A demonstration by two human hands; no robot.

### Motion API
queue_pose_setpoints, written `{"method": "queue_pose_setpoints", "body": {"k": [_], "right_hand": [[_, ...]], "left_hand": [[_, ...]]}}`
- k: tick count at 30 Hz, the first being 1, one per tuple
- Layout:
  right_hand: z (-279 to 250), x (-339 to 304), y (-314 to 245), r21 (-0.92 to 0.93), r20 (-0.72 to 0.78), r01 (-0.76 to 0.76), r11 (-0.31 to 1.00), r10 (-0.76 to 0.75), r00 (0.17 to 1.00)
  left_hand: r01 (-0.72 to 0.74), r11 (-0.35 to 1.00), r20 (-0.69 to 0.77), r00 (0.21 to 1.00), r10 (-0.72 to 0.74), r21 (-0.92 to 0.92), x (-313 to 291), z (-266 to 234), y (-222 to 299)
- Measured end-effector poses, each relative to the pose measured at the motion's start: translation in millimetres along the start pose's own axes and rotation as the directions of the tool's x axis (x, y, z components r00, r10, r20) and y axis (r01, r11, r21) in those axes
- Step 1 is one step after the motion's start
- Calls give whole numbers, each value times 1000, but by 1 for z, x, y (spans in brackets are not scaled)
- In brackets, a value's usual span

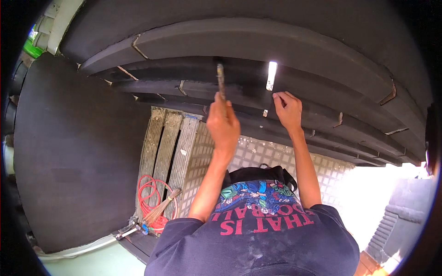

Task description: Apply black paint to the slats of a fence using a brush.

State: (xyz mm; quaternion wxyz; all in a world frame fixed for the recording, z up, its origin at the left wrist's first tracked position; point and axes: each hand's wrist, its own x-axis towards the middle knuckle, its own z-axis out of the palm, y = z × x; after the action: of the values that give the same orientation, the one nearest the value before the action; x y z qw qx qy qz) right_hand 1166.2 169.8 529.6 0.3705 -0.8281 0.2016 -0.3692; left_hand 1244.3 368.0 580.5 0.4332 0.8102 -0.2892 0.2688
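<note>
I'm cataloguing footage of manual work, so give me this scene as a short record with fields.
Left hand: the left hand grips a paintbrush by its handle
Brush position: handle upright in the picture, dark tip at the underside of a dark grey ledge
Right hand: the right hand has curled fingers beside a bright pale strip; contact unclear
Lower left: ribbed planks, with a red hose or cord and a straw whisk broom
Behind forearms: a square-patterned surface
</note>
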Motion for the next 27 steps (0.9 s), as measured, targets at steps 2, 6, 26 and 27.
{"method": "queue_pose_setpoints", "body": {"k": [2, 6, 26, 27], "right_hand": [[1, 1, 1, 14, 27, 6, 1000, -6, 1000], [-3, 0, 4, 51, 50, 15, 999, -17, 999], [-15, 0, 11, 137, 1, 14, 991, -14, 1000], [-15, 0, 12, 136, 0, 14, 991, -14, 1000]], "left_hand": [[92, 993, 60, 994, -87, -73, -7, 10, 23], [62, 993, 91, 994, -54, -95, -27, 22, 44], [258, 936, 222, 953, -207, -238, -49, 6, 75], [252, 928, 234, 953, -190, -274, -46, 2, 70]]}}
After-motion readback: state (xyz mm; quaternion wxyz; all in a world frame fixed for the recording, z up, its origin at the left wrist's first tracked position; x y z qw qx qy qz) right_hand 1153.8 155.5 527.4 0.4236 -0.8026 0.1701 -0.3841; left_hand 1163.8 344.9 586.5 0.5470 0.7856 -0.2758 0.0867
